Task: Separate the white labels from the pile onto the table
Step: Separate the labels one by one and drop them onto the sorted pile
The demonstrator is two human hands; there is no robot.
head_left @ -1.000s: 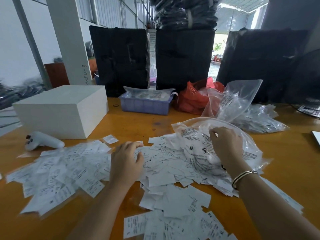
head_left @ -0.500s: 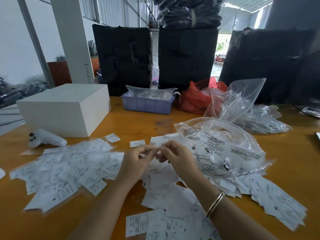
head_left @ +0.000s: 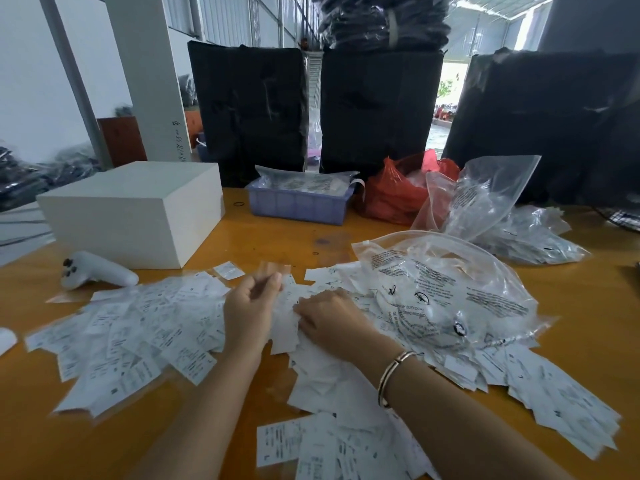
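left hand (head_left: pixel 251 308) is raised just over the pile of white labels (head_left: pixel 332 344), fingers curled, pinching a blurred slip at the fingertips, likely to carry it leftward to the sorted spread (head_left: pixel 138 330). right hand (head_left: pixel 329 320) rests on the pile just right of that pinch, fingers bent into the slips; whether it holds one, cannot tell. labels are thin, flat, printed paper rectangles, overlapping loosely. a crinkled clear plastic bag (head_left: pixel 446 289) lies further right, on the wooden table (head_left: pixel 588 306).
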